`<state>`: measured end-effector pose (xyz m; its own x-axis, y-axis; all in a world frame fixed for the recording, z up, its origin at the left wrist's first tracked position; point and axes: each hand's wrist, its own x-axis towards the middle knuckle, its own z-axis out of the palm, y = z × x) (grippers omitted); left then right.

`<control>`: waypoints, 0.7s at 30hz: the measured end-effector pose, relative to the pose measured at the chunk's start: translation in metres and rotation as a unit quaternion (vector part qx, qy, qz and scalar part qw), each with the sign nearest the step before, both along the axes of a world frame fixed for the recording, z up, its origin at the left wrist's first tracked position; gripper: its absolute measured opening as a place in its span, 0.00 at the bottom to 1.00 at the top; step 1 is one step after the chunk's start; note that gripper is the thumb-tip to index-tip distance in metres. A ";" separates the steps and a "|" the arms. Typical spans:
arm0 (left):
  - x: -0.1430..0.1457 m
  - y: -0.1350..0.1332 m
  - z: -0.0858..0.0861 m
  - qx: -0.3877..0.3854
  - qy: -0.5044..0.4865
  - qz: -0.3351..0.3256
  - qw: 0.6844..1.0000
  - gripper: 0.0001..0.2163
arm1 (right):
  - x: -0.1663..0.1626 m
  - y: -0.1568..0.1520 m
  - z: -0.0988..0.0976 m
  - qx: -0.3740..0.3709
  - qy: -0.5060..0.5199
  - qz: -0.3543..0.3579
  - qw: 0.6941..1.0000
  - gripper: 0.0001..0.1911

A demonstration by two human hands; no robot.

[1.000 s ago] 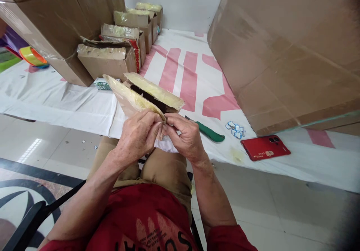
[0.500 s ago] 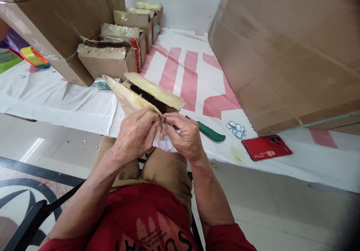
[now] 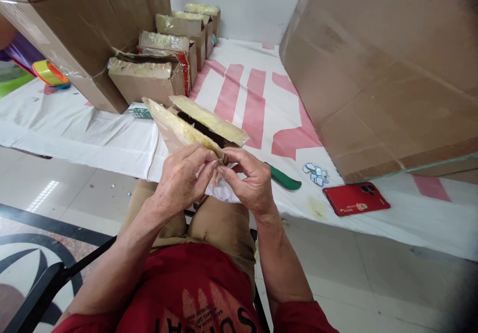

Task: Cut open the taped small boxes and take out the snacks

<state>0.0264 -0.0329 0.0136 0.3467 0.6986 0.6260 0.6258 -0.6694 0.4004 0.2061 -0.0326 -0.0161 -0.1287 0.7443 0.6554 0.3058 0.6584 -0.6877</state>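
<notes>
**Box [image 3: 172, 137] Pinched at One Corner**

The box is held at the near edge of the white cloth [image 3: 108, 134], in front of the lap. Its long side is set on a slant, from far left to near right. Its open top is pointed up, with the yellowish flaps [image 3: 211, 119] stood apart. A dark slot is seen between them; what is inside cannot be told.

On the left, a row of smaller boxes [image 3: 144, 80] is lined up beside a big box [image 3: 93, 29]. The nearest one is left open at the top, and its inside is hidden. A carton [image 3: 140, 110] is placed just behind the held box.

The near right corner is pinched by the left hand [image 3: 184, 173], with thumb and finger close together. The right hand [image 3: 250, 178] is brought to the same corner, its fingers bent and narrow; whether anything is gripped by it cannot be told. Both elbows are bent, and both forearms are angled inward.
</notes>
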 end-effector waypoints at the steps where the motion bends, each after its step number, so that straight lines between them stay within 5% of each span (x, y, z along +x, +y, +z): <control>1: 0.000 0.000 0.000 0.000 -0.005 -0.003 1.000 0.07 | 0.000 0.000 -0.001 0.000 0.002 -0.003 1.000 0.06; 14: 0.007 0.007 -0.003 0.000 -0.086 -0.030 0.996 0.08 | -0.009 0.000 -0.001 0.025 0.008 -0.068 0.997 0.05; 21: 0.007 0.008 -0.001 -0.033 -0.114 -0.029 0.993 0.09 | -0.009 0.000 -0.001 -0.030 0.032 -0.061 0.997 0.06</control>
<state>0.0338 -0.0254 0.0123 0.2425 0.7241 0.6456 0.4759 -0.6687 0.5713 0.1970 -0.0321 -0.0169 0.0063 0.7895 0.6137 0.3348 0.5767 -0.7452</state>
